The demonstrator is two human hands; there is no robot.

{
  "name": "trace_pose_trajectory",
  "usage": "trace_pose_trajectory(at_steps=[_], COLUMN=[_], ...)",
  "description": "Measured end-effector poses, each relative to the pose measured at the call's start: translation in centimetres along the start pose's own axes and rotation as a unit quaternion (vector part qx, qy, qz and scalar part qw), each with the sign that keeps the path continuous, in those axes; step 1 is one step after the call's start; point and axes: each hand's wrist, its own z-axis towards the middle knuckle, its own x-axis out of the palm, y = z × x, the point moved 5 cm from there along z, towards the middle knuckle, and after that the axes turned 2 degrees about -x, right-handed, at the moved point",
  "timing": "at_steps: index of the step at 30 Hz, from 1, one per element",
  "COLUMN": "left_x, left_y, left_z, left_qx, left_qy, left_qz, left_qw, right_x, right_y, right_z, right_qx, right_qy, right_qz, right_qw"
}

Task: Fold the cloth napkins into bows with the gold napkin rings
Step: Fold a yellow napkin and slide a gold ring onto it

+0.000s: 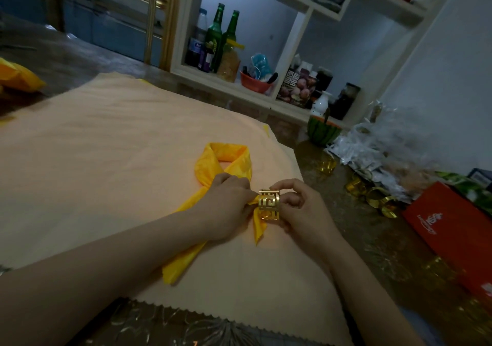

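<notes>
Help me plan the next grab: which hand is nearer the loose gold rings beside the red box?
Right. The right hand, holding a gold napkin ring, is left of the loose gold rings; the left hand, pinching the yellow napkin, lies farther left.

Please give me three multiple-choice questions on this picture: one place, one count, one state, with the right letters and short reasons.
1. Where do the spare gold rings lie? A on a chair; B on the table, right of the peach cloth; C in a drawer.
2. How many green bottles stand on the shelf? A two; B one; C four.
3. How does the yellow napkin lie? A spread flat; B crumpled; C folded narrow, bent in a loop.
Key: 1B, they glint on the dark table; 2A, two stand side by side; 3C, its loop shows beyond the left hand.
</notes>
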Motion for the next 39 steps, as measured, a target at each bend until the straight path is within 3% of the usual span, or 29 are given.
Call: trace_pose_trajectory(at_steps=[5, 14, 20, 23, 27, 32, 35, 39], left_x=[0.2, -0.1, -1.1, -0.9, -0.8, -1.5, -1.7, -1.2], left_y=[-0.4, -0.2, 0.0, -0.9, -0.5, 0.8, 1.6, 1.7], left_z=[-0.3, -0.2, -0.2, -0.8, -0.6, -0.2, -0.2, -0.1], left_qx=[0.009, -0.033, -0.037, 0.023, 0.03, 0.034, 0.01, -0.007], left_qy=[0.014, -0.003, -0.003, -0.001, -0.037, -0.065, -0.071, -0.034], left_qz=[0.048, 0.018, -0.206, -0.13, -0.076, -0.049, -0.027, 0.024], left_qw=[0.999, 0.999, 0.978, 0.991, 0.996, 0.996, 0.997, 0.999], right_x=[-1.0, 0.1, 0.4, 0.3, 0.4, -2.2, -3.5, -2.7], right_y=[-0.7, 0.5, 0.1, 0.4, 1.0, 1.7, 1.7, 0.5], right_z=[-0.2, -0.7, -0.2, -0.2, -0.5, -0.5, -0.7, -0.7], right_qx=[0.07, 0.056, 0.037, 0.027, 0.025, 0.019, 0.061, 0.118], right_qy=[0.023, 0.067, 0.016, -0.006, -0.003, -0.096, -0.064, 0.08], right_qz=[0.03, 0.013, 0.031, 0.008, 0.035, 0.037, -0.027, -0.243], right_qw=[0.997, 0.996, 0.999, 1.0, 0.999, 0.994, 0.996, 0.96])
